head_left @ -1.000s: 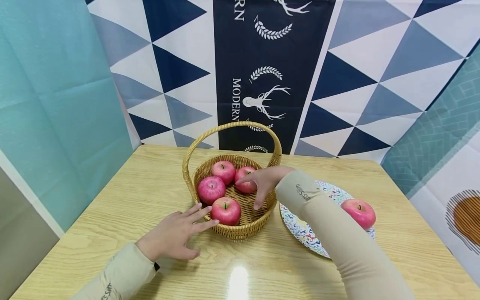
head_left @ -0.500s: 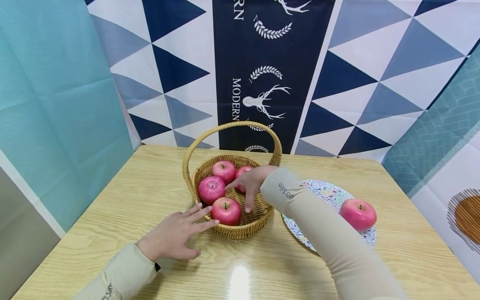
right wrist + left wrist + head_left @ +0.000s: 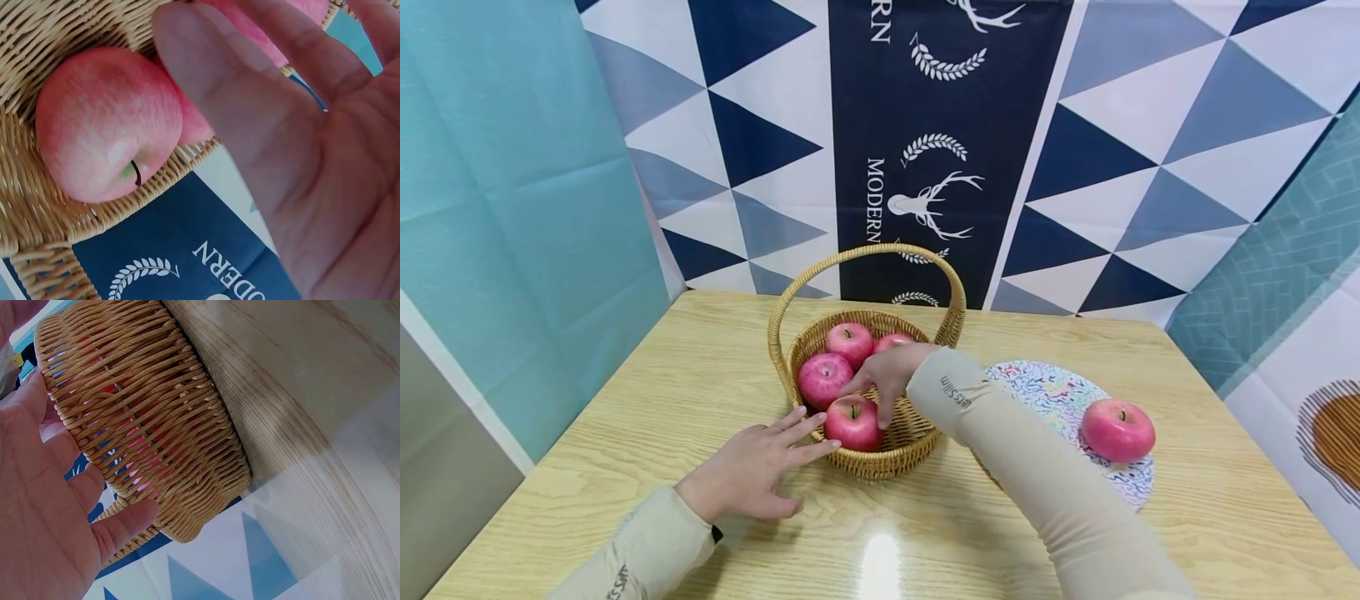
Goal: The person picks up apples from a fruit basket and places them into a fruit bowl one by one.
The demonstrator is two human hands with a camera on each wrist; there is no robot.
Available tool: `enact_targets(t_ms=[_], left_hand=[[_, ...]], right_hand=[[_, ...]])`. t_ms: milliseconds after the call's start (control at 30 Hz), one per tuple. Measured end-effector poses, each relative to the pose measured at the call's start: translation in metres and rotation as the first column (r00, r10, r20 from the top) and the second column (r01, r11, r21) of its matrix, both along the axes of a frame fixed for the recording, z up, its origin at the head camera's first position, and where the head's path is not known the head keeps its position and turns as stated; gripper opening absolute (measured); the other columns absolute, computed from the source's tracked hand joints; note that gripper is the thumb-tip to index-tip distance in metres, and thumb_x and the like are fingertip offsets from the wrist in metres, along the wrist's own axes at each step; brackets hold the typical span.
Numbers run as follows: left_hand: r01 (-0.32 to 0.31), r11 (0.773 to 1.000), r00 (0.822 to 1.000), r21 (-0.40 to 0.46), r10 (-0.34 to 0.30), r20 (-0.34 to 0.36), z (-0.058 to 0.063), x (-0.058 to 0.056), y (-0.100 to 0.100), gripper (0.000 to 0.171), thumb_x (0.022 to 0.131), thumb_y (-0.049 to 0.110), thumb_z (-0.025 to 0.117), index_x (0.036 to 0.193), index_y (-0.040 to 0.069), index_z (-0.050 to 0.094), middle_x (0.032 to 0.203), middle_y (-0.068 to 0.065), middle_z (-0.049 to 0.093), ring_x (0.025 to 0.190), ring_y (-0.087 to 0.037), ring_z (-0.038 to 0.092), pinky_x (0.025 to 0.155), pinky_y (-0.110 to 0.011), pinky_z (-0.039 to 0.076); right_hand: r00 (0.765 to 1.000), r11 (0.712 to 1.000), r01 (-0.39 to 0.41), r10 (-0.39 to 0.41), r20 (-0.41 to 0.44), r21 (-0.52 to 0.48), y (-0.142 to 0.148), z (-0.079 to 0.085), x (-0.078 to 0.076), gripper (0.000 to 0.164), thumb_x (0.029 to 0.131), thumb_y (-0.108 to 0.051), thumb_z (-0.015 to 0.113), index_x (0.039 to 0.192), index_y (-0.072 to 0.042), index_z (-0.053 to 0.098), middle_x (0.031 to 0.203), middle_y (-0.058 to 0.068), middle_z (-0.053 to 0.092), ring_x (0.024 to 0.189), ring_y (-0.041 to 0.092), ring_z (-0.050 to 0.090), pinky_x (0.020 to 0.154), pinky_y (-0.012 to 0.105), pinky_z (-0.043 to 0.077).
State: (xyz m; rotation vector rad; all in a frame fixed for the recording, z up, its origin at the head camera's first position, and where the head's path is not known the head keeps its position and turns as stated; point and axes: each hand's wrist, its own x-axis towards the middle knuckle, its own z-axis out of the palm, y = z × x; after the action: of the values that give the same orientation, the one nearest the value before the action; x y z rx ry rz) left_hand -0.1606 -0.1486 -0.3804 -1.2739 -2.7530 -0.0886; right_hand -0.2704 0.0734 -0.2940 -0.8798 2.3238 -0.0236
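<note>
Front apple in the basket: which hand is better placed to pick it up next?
Probably the right hand: it is over the basket, palm bare, thumb beside the front apple. The left hand is outside, fingers at the near-left rim, so it seems better placed for steadying.

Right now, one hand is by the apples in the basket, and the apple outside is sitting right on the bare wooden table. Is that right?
Not quite: the outside apple isn't on the bare wooden table; it sits on the colourful plate, as the head view shows. The right hand is indeed by the apples in the basket.
</note>
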Motion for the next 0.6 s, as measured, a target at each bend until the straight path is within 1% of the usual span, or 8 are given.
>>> enact_targets(t_ms=[67, 200, 300, 433, 500, 600], left_hand=[[-0.005, 1.000, 1.000, -0.002, 0.005, 0.001, 0.000, -0.001, 0.000, 0.073, 0.077, 0.041, 0.069, 0.144, 0.022, 0.047, 0.151, -0.013, 0.036, 0.135, -0.040, 0.035, 0.078, -0.050, 0.052], [-0.011, 1.000, 1.000, -0.004, 0.011, 0.005, 0.000, -0.001, -0.001, 0.072, 0.077, 0.041, 0.070, 0.143, 0.022, 0.047, 0.151, -0.013, 0.036, 0.135, -0.040, 0.035, 0.078, -0.050, 0.052], [-0.009, 1.000, 1.000, -0.003, 0.009, 0.006, 0.000, -0.001, -0.001, 0.072, 0.078, 0.041, 0.070, 0.143, 0.022, 0.047, 0.151, -0.013, 0.036, 0.135, -0.040, 0.035, 0.077, -0.050, 0.052], [-0.007, 1.000, 1.000, 0.000, 0.007, 0.014, 0.001, -0.001, -0.001, 0.072, 0.078, 0.040, 0.070, 0.143, 0.022, 0.047, 0.151, -0.013, 0.035, 0.135, -0.040, 0.035, 0.078, -0.052, 0.052], [-0.006, 1.000, 1.000, 0.000, 0.006, 0.019, 0.001, -0.001, -0.001, 0.072, 0.078, 0.040, 0.070, 0.144, 0.022, 0.046, 0.151, -0.013, 0.035, 0.135, -0.040, 0.034, 0.078, -0.052, 0.052], [-0.003, 1.000, 1.000, 0.001, 0.003, 0.026, 0.001, -0.001, -0.001, 0.073, 0.078, 0.040, 0.070, 0.144, 0.022, 0.046, 0.152, -0.013, 0.035, 0.135, -0.040, 0.034, 0.079, -0.052, 0.051]], right_hand=[[1.000, 1.000, -0.013, 0.013, -0.001, -0.006, -0.002, -0.003, 0.000, 0.071, 0.076, -0.016, 0.080, 0.138, -0.038, 0.052, 0.129, -0.014, 0.058, 0.117, 0.009, 0.052, 0.104, 0.036, 0.036], [0.998, 0.998, -0.062, 0.062, -0.009, -0.015, -0.008, -0.007, -0.001, 0.072, 0.076, -0.014, 0.081, 0.139, -0.034, 0.052, 0.126, -0.012, 0.060, 0.110, 0.007, 0.053, 0.101, 0.030, 0.038], [0.995, 0.995, -0.094, 0.094, -0.011, -0.017, -0.010, -0.012, -0.002, 0.074, 0.076, -0.013, 0.081, 0.140, -0.031, 0.050, 0.118, -0.010, 0.062, 0.104, 0.006, 0.053, 0.099, 0.027, 0.039], [0.996, 0.996, -0.087, 0.088, 0.020, -0.034, -0.013, -0.018, -0.003, 0.078, 0.075, -0.012, 0.081, 0.143, -0.027, 0.047, 0.107, -0.007, 0.065, 0.096, 0.006, 0.057, 0.096, 0.027, 0.041], [0.996, 0.996, -0.085, 0.087, 0.033, -0.038, -0.014, -0.021, -0.004, 0.080, 0.075, -0.011, 0.081, 0.144, -0.024, 0.045, 0.110, -0.007, 0.065, 0.096, 0.006, 0.058, 0.096, 0.028, 0.041], [0.995, 0.995, -0.094, 0.095, 0.033, -0.034, -0.015, -0.024, -0.005, 0.081, 0.074, -0.012, 0.082, 0.145, -0.022, 0.044, 0.125, -0.007, 0.060, 0.106, 0.005, 0.056, 0.100, 0.027, 0.038]])
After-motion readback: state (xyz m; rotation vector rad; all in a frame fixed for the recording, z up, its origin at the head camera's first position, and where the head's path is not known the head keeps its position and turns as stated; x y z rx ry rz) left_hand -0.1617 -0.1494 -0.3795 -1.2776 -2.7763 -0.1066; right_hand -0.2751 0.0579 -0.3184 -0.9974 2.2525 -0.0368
